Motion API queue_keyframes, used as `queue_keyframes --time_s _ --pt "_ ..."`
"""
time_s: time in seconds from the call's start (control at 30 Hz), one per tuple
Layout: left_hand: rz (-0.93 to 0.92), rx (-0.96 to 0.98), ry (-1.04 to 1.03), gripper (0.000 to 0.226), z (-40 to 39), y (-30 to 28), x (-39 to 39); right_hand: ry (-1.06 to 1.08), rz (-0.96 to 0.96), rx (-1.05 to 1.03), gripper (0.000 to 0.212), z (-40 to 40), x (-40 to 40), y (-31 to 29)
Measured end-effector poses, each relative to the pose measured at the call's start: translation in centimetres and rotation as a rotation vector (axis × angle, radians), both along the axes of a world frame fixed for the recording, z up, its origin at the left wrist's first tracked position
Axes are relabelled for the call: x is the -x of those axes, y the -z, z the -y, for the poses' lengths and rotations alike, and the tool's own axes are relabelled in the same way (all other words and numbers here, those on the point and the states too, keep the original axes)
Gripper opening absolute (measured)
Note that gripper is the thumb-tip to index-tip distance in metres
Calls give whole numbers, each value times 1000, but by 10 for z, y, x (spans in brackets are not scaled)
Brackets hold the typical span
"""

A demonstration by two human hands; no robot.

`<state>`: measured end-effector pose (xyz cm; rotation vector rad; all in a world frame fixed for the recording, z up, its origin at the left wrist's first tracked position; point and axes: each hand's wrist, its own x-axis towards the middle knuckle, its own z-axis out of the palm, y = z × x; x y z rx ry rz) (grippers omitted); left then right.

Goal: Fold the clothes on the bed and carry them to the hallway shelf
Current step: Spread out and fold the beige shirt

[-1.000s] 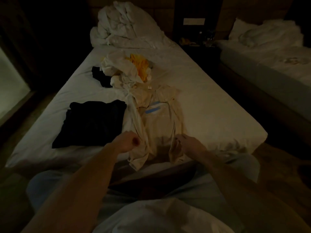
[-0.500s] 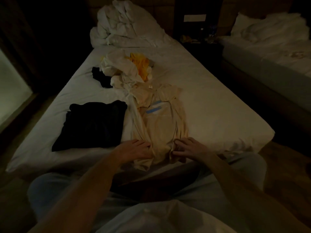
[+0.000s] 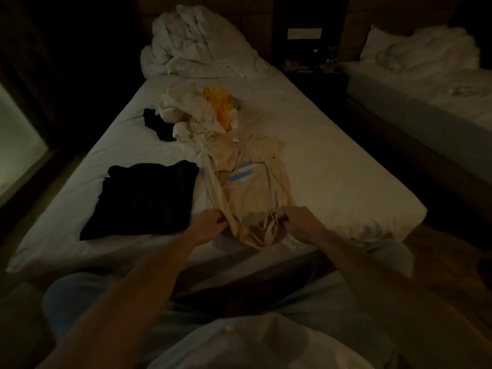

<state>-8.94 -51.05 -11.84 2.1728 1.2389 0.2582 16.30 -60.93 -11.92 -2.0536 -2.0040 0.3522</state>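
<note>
At the near edge of the white-sheeted bed (image 3: 332,161), you are pinching the cream short-sleeved cotton shirt's (image 3: 253,190) bunched hem with your left hand (image 3: 210,226) and right hand (image 3: 299,219), both seemingly curled tight, so lifting unevenly is risking undoing its tucked-in sides.

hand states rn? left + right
Left hand: closed, gripping the near hem of the beige shirt.
Right hand: closed, gripping the same hem on the other side.

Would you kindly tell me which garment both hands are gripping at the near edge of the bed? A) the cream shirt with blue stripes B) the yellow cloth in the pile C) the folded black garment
A: the left hand and right hand each bunch the hem of the cream shirt.
</note>
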Motion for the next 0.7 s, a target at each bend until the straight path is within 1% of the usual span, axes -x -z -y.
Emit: queue_keyframes --time_s 0.1,0.17,0.23,0.3,0.33,0.4,0.43,0.47,0.53,0.57,0.63,0.7 --pt "268 128 -180 19 -14 -10 -1 210 -253 -44 29 -14 0 -9" --pt "402 144 -248 16 -22 -25 -1 309 -431 -115 30 -27 -1 -17" --pt "521 157 -297 20 -34 -41 -2 354 -574 -201 25 -42 -3 -28" --pt "644 232 -361 11 -50 -53 -1 382 -659 -279 13 -59 -6 -40" --pt "710 285 -393 13 -59 -60 -1 396 -695 -305 11 -69 -8 -46" --pt "856 391 -483 15 -80 -69 -3 426 -767 -337 17 -90 -14 -55" --pt "920 425 -528 18 -94 -74 -5 455 -830 -344 22 -104 -18 -60" --pt "968 453 -556 25 -103 -78 -7 485 -916 -346 26 -113 -19 -66" --pt "1018 501 -555 41 -126 -84 -12 538 -1057 -335 30 -136 -24 -74" --pt "1031 523 -546 45 -138 -88 -15 554 -1085 -330 32 -150 -26 -78" --pt "1026 555 -572 41 -165 -93 -20 559 -1101 -313 32 -178 -34 -83" --pt "960 566 -602 37 -195 -94 -26 549 -1040 -268 27 -206 -44 -86"
